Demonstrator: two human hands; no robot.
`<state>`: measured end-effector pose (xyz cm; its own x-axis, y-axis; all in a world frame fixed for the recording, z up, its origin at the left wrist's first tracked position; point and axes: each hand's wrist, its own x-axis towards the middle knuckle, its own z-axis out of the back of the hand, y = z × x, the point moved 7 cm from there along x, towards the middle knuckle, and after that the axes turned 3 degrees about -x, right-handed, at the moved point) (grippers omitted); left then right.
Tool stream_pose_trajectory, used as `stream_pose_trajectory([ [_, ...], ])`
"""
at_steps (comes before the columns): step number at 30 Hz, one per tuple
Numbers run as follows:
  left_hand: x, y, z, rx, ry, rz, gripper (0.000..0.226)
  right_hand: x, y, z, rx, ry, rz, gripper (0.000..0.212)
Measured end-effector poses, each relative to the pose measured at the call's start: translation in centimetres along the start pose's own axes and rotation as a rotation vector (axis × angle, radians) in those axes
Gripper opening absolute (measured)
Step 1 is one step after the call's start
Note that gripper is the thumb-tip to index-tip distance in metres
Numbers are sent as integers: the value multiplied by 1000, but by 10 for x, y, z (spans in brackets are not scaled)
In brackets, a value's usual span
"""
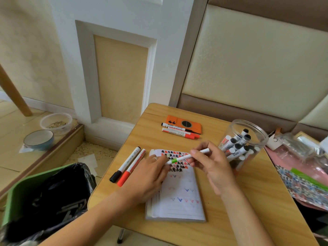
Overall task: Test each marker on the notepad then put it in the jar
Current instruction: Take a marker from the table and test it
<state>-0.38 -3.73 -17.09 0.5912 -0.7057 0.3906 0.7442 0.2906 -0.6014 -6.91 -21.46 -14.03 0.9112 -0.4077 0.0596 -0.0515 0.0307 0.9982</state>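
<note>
Notepad (177, 197) pages lie open at the near middle of the wooden surface (257, 201), lined and white, with faint blue and red tick marks lower down and dense rows of black and red scribbles at the far end. Above those scribbles both hands hold one slim white marker (187, 156) with a green band near its lower end, tilted so that its plain white end rises to the right. The left hand (150, 173), wearing a ring, pinches the green end with its fingers (164, 159); the right hand (209, 163) grips the barrel between thumb and fingers. Left of the notepad two capped markers lie side by side, touching: a black-capped marker (125, 165) and a red-capped marker (131, 168). To the right, just beyond the right hand, stands the clear plastic jar (243, 144), open-topped and holding many white markers with black caps. Farther back three more markers (179, 131) lie against an orange case (184, 124). A green bin (44, 197) with a black liner sits on the floor at the left.
</note>
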Motion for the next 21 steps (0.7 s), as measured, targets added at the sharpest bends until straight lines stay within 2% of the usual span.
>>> stream_pose_trajectory([
  [2, 0, 1, -2, 24, 35, 15, 37, 0, -2, 4, -192, 37, 16, 10],
  [5, 0, 2, -6, 196, 87, -3, 39, -3, 4, 7, -802, 59, 239, 11],
  [7, 1, 0, -7, 252, 86, -26, 39, -11, 10, -8, -1017, 112, 390, 3],
  [11, 3, -1, -7, 214, 84, -32, 36, -17, -1, -38, -1159, 238, 471, 17],
  [16, 5, 2, -9, 177, 65, -61, 27, -21, -8, -43, -1142, 302, 468, 25],
  [21, 4, 7, -10, 169, -2, -63, 25, -21, -11, -47, -1180, 283, 470, 31],
])
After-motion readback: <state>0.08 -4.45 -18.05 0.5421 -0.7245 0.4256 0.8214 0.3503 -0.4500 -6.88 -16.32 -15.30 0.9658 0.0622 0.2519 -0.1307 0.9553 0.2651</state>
